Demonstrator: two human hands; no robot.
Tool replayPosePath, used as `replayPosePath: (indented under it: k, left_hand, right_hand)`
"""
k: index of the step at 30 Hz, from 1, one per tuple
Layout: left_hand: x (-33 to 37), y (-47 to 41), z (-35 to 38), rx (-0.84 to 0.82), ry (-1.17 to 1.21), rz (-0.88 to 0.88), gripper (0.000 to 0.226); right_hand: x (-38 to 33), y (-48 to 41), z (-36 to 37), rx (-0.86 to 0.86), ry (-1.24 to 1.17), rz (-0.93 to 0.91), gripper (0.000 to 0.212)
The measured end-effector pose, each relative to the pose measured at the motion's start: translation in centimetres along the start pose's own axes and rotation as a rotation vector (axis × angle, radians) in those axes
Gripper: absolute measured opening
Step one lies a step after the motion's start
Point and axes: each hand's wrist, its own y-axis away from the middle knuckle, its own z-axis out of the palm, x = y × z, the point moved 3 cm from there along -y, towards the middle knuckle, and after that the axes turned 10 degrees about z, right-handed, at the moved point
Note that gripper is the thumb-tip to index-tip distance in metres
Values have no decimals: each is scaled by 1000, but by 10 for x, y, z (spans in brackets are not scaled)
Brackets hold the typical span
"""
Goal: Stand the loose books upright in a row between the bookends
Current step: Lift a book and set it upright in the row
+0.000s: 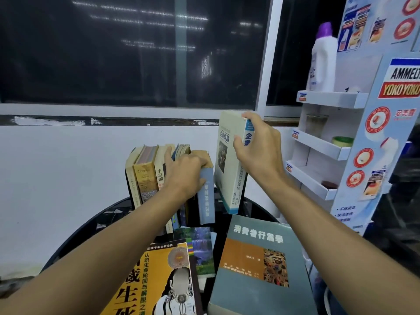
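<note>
Standing up already is a row of books (145, 173) at the back of the round black table (75, 233). The left hand (185, 172) bends its fingers over their tops to steady them. The right hand (259, 151) grips a tall white book (228, 169), tipped a little, just beside the row's right end. A yellow book (156, 278), a grey-green book (256, 269) and a waterfall book (202, 248) lie flat in front, not yet done. I can't see any bookends.

Right hand (259, 151) round tilted book (227, 180)
</note>
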Motion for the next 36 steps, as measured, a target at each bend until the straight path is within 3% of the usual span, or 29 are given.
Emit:
replayPosePath:
  k: [7,27,36]
  left_hand:
    - [-1,-1,0,17,-10,-14,31]
    - [1,0,-2,37,6,-18,39]
    - [-1,0,0,52,-6,-13,33]
  right_hand:
    - [22,9,41,17,-52,23,51]
    - [59,32,87,-64,-61,75,48]
    - [54,24,85,-289,-41,58,49]
